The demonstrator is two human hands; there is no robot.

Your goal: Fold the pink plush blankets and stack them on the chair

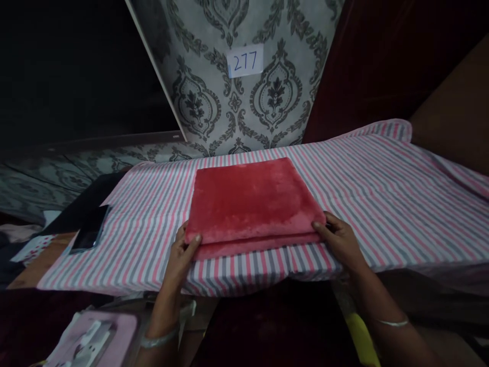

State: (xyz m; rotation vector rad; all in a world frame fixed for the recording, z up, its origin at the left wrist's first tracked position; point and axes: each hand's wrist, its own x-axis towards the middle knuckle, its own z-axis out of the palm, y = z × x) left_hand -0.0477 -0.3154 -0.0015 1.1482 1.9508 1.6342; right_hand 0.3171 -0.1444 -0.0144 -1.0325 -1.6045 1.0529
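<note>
A red plush cloth (252, 199), folded into a flat rectangle, lies on the striped tablecloth (153, 204) in the middle of the table. Its lower layer shows as a strip beyond the top fold along the near edge. My left hand (181, 252) pinches the near left corner, thumb on top and fingers partly hidden beneath. At the near right corner, my right hand (338, 237) grips the cloth in the same way, thumb above.
A dark phone (90, 229) lies at the table's left side. A large dark screen (84, 71) stands behind on the left, and a paper marked 277 (245, 60) is on the patterned wall. A pink object (118, 331) sits below the table at lower left.
</note>
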